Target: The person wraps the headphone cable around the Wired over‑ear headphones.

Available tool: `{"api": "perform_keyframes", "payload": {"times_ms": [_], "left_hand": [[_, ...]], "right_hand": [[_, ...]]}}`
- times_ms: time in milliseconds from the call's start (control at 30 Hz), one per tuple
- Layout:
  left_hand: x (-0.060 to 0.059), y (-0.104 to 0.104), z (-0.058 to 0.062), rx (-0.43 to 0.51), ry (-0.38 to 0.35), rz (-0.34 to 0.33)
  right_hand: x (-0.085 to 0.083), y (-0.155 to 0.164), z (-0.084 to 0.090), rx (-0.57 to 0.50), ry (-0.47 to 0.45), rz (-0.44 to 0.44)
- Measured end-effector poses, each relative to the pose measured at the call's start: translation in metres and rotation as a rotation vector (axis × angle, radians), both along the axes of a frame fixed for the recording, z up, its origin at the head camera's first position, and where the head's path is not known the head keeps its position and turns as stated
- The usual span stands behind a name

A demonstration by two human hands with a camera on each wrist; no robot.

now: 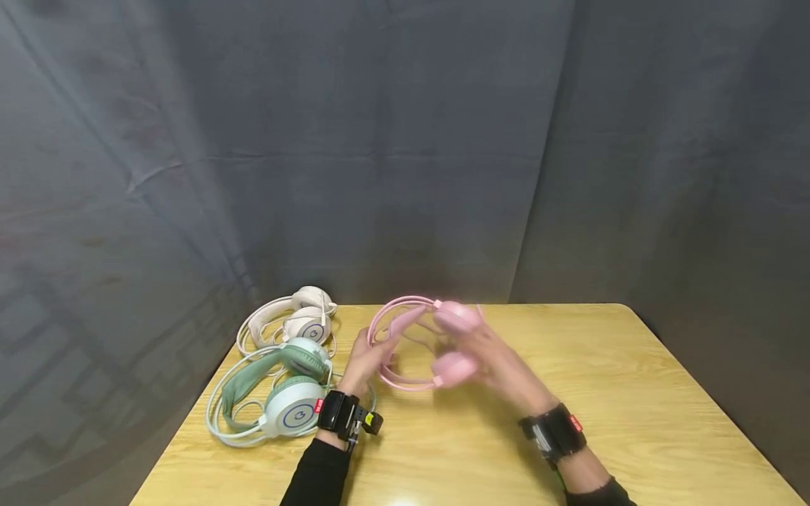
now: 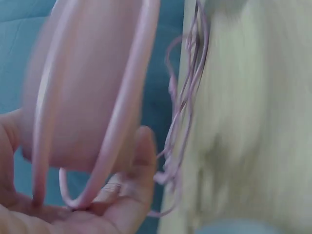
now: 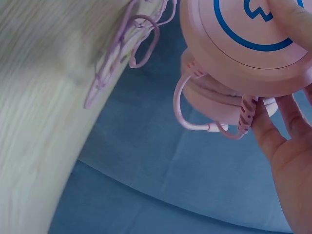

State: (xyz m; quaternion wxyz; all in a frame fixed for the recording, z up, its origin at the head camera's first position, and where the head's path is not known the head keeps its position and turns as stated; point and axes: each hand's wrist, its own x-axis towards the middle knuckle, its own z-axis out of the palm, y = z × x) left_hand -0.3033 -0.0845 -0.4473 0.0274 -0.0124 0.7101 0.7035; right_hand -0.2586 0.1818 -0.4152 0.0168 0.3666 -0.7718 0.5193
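Both hands hold a pair of pink headphones (image 1: 455,370) up over the middle of the table. My left hand (image 1: 363,362) grips the headband end, its fingers and thumb around the twin pink bands and the wide inner strap (image 2: 92,87). At the other end, my right hand (image 1: 503,365) holds the ear cups. Up close in the right wrist view, fingers and thumb grasp the near ear cup (image 3: 234,44), which bears a blue ring; a second cup with a curved mic boom (image 3: 183,107) shows behind it. A bundled pink cable (image 2: 187,102) hangs beside the headphones.
On the table's left side lie green-and-white headphones (image 1: 297,407), right beside my left wrist. White headphones (image 1: 306,325) lie behind them near the back edge. The wooden table (image 1: 633,422) reaches back to a grey curtain (image 1: 380,140).
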Motion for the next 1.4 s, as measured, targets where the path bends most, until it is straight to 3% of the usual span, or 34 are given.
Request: {"api": "perform_keyframes", "payload": {"times_ms": [100, 133, 300, 467, 600, 900, 1100, 1267, 1400], "left_hand": [[-0.001, -0.002, -0.005, 0.117, -0.063, -0.043], [-0.002, -0.002, -0.006, 0.15, -0.081, -0.054], [0.0, -0.006, -0.009, 0.24, -0.14, -0.035], [0.004, -0.011, -0.012, 0.229, -0.169, 0.075], [0.003, -0.014, -0.015, 0.221, -0.15, 0.103], [-0.001, -0.007, -0.014, 0.338, -0.159, 0.094], [0.0, -0.007, -0.005, 0.444, -0.154, 0.11], [-0.001, -0.012, 0.003, 0.538, -0.155, 0.06], [-0.004, -0.02, 0.006, 0.628, -0.193, 0.022]], "right_hand": [[0.004, 0.006, -0.006, 0.311, 0.521, -0.246], [0.004, 0.007, -0.007, 0.345, 0.596, -0.276], [0.005, 0.004, -0.007, 0.368, 0.654, -0.272], [0.005, -0.006, -0.01, 0.41, 0.687, -0.225], [0.008, -0.01, -0.011, 0.415, 0.717, -0.238], [0.01, -0.01, -0.007, 0.459, 0.709, -0.288], [0.009, -0.011, -0.005, 0.436, 0.629, -0.319], [0.01, -0.005, -0.001, 0.272, 0.473, -0.343], [0.002, 0.01, -0.001, 0.029, 0.199, -0.489]]}}
